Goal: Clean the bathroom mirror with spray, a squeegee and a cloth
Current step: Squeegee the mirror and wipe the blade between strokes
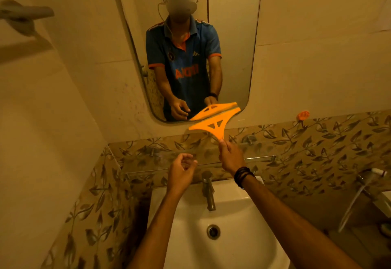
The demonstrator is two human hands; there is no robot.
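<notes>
The wall mirror (pixel 230 36) hangs above the sink and reflects a person in a blue shirt. My right hand (pixel 230 157) grips the handle end of an orange squeegee (pixel 213 126). Its blade edge lies against the mirror's bottom right corner, tilted up to the right, and its reflection shows just above it. My left hand (pixel 182 171) hovers left of the right hand, over the shelf, with fingers loosely curled and nothing in it. No spray bottle or cloth is in view.
A white sink (pixel 239 245) with a metal tap (pixel 208 190) sits below my hands. A glass shelf (pixel 148 170) runs along the leaf-patterned tiles. An orange hook (pixel 303 115) sticks to the wall at right. A wall fitting (pixel 23 15) juts out at upper left.
</notes>
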